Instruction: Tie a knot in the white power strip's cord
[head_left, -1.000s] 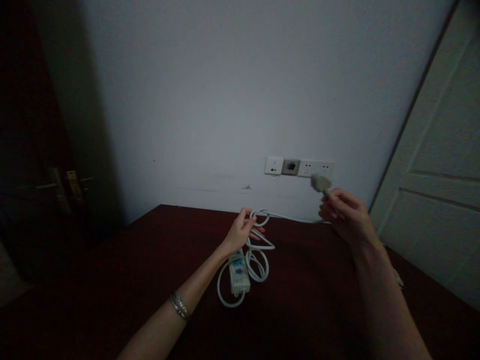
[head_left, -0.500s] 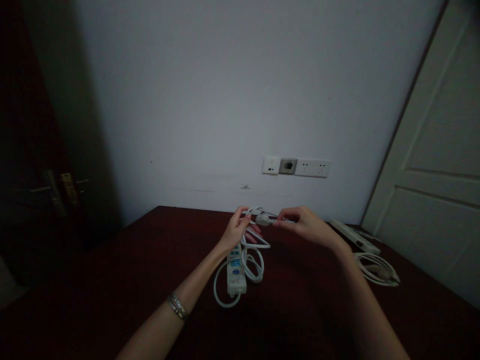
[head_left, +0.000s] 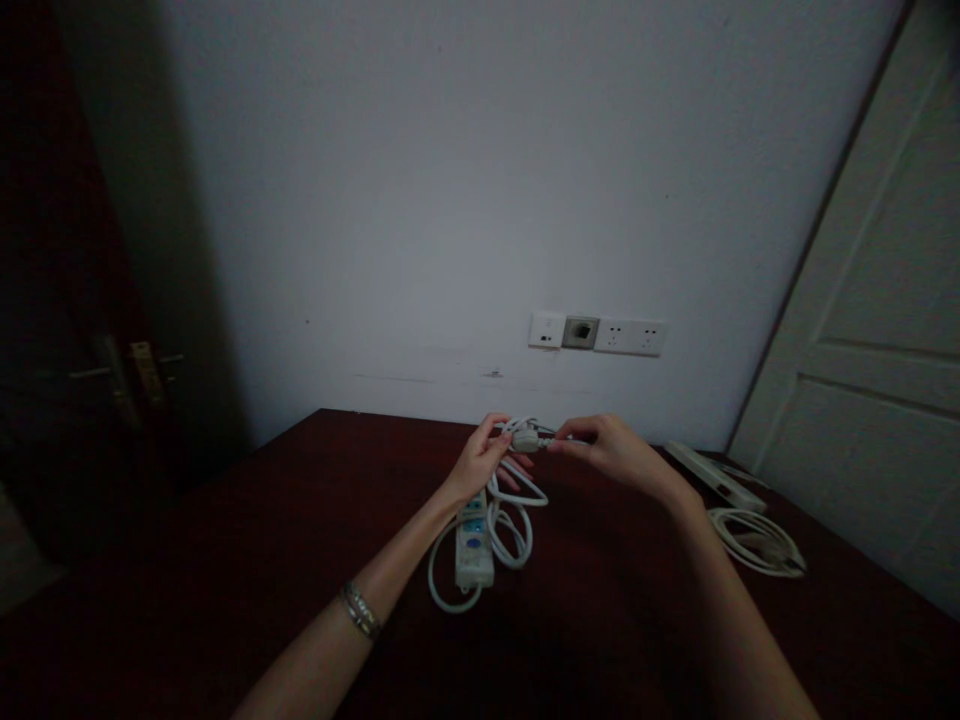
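My left hand (head_left: 480, 462) grips the cord (head_left: 517, 520) loops; my right hand (head_left: 611, 452) pinches the plug (head_left: 525, 437); loosen either, and I judge the coil springs apart.

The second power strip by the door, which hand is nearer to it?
Right. The right hand is closer to the second power strip, holding the plug; the left hand is farther away, on the cord coils.

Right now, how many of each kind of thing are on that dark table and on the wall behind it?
Power strips with white cords: 2, one under the left hand and right hand, one by the door
Plugs held up: 1
Wall plates: 3
Total: 6
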